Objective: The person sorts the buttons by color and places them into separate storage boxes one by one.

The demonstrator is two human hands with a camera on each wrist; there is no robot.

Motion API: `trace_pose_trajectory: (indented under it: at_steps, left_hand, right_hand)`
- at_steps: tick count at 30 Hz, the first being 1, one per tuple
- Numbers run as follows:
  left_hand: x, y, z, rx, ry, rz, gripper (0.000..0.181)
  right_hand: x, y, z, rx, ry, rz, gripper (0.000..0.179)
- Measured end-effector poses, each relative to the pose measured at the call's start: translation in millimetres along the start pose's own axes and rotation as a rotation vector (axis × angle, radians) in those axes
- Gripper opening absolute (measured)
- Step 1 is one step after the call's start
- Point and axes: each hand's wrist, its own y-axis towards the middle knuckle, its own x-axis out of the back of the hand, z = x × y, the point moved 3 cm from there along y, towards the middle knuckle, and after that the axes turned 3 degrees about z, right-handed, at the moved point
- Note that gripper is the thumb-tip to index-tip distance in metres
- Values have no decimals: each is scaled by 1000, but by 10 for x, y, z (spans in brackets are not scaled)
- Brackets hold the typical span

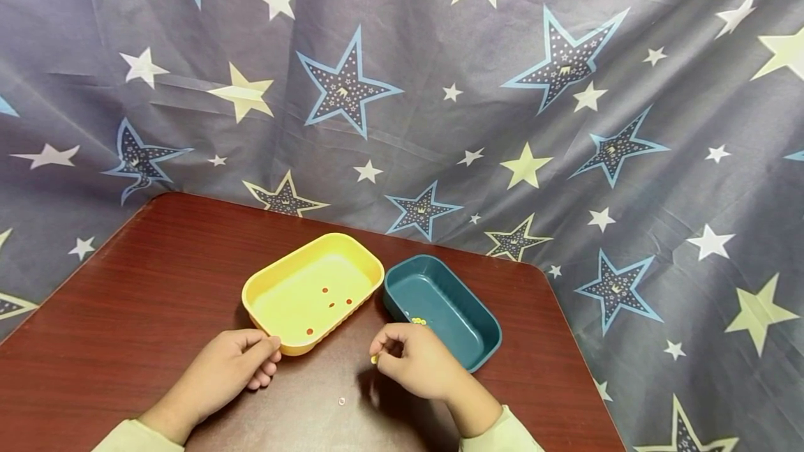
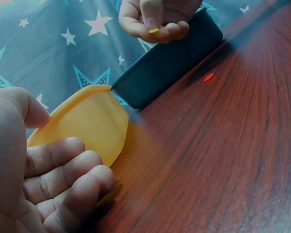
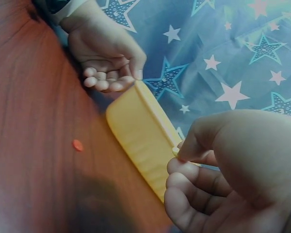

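My left hand [image 1: 235,367] grips the near left corner of a yellow tray [image 1: 270,281], thumb over the rim and fingers curled under its outside. A few small red discs [image 1: 310,331] lie on that tray's floor. Between thumb and forefinger my right hand [image 1: 417,365] pinches a small yellow disc [image 2: 154,30], held above the table in front of a dark teal tray [image 1: 484,319]. Several small yellow discs [image 1: 419,321] lie inside the teal tray, partly hidden behind the right hand. One red disc [image 3: 77,145] lies alone on the table between the hands.
Both trays stand side by side on a dark red-brown wooden table [image 1: 157,277], their near corners close together. Beyond the table's back and right edges hangs a grey curtain [image 1: 427,33] printed with stars.
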Motion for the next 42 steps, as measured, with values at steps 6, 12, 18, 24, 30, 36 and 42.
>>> trace_pose_trajectory:
  at_steps: [6, 12, 18, 24, 30, 36, 42]
  left_hand:
    - [2, -4, -3, -5, 10, -3, 41]
    - [7, 1, 14, -10, 13, -3, 41]
    - [5, 6, 25, -9, 7, -2, 41]
    - [4, 11, 31, -4, -14, 6, 41]
    - [5, 12, 38, -4, -21, 7, 42]
    - [5, 8, 30, -10, -13, 6, 42]
    - [8, 12, 35, -11, -10, 6, 42]
  right_hand:
    - [218, 27, 33, -10, 51, -11, 17]
    - [456, 63, 12, -62, 112, -40, 17]
    - [650, 106, -78, -88, 158, -67, 14]
    - [783, 176, -226, -131, 218, -99, 13]
    - [860, 263, -414, -191, 268, -127, 13]
    - [889, 322, -618, -270, 293, -125, 12]
    - [880, 375, -794, -317, 283, -104, 15]
